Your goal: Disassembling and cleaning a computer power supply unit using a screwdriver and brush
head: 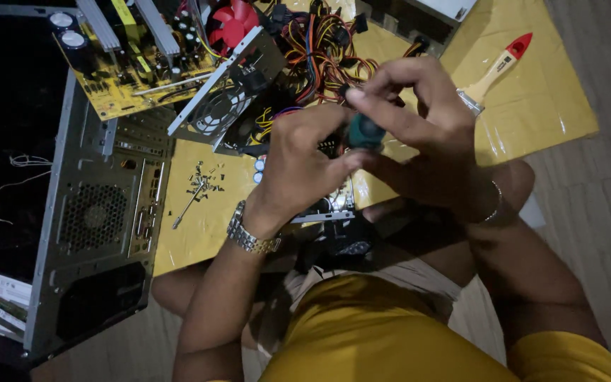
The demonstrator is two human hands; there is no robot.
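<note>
- While the person sits on the floor over a yellow sheet (532, 106), both hands meet at the middle of the scene around a screwdriver with a teal handle (366, 131)
- Right hand (419, 134) is closed on the screwdriver handle from the far side, fingers curled over its top and thumb pressing its near side
- Left hand (302, 166), with a metal wristwatch (250, 233) at the wrist, is bent inward just left of the handle; its thumb touches the handle, and its fingers fold down over a small metal-framed part (327, 209) below; whether they grip that part I cannot tell
- Screwdriver tip is hidden beneath the hands
- Left of the hands, a scatter of small screws (203, 180) and a thin metal rod lie on the sheet
- Further left lies an open grey computer case (97, 212) on its side
- Far left rests a yellow circuit board (132, 64) with capacitors, next to a red fan (233, 25) and a metal fan grille (217, 110)
- Far from the hands sits a tangle of coloured cables (319, 49)
- Far right, a brush with a red-tipped handle (496, 71) lies well apart from the hands
</note>
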